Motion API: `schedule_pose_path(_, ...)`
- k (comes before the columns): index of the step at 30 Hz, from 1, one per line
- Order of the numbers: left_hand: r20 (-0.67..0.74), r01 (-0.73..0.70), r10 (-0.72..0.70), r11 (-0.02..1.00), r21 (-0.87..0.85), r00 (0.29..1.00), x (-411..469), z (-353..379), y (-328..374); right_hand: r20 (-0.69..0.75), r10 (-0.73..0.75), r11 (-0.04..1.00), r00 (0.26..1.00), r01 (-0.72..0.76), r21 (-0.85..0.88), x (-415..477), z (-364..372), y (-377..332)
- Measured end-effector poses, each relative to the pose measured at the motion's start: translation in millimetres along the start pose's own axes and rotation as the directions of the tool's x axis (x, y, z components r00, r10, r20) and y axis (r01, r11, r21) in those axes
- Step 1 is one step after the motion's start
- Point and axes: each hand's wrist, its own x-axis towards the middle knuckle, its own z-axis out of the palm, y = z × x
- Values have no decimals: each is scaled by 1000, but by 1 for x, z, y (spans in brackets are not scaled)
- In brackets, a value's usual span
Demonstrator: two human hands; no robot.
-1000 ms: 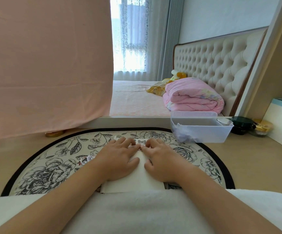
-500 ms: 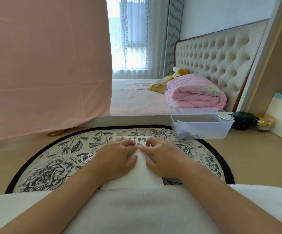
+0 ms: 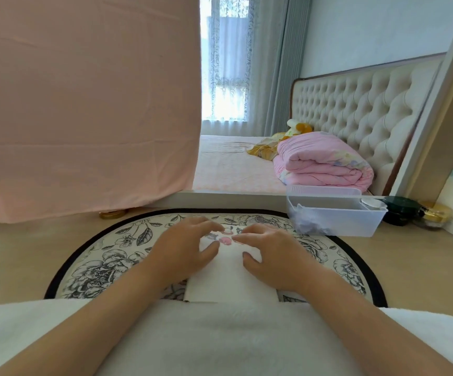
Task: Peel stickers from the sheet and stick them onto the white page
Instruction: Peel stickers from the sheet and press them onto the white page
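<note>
Oval floral mat [image 3: 106, 256], clear plastic bin [image 3: 336, 221] at its far-right edge. On the mat, my left hand [image 3: 184, 246] and right hand [image 3: 272, 255] lie spread, pressing the smooth white page [image 3: 230, 280].

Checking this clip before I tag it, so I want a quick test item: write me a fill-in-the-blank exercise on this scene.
1. The left hand and right hand both rest on the white ___.
2. It lies on a round mat printed with black-and-white ___.
3. The clear plastic bin stands at the mat's far ___ edge, by the person's own sides.
4. The folded quilt on the bed is ___.
Missing words: page; flowers; right; pink.
</note>
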Motion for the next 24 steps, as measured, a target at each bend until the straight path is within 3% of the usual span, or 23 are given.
schedule_pose_path(4, -28, 95, -93, 993, 67, 995, -23, -28, -34, -40, -24, 996, 999, 27, 84, 11, 0, -27)
schedule_pose_path(9, -3, 176, -177, 979, 99, 984, -53, -44, -74, 13, -35, 991, 999, 33, 129, 40, 17, -67)
schedule_pose_path(12, 35, 182, -186, 979, 94, 982, -60, -43, -83, 58, -39, 996, 998, 34, 79, 57, 28, -90)
schedule_pose_path(18, 93, 151, -161, 983, 105, 983, -60, -38, -88, 169, -13, 983, 985, 44, -181, 82, 40, -108)
schedule_pose_path(24, 74, 143, -151, 984, 105, 986, -60, -35, -90, 136, 57, 997, 989, -49, -63, 87, 45, -104)
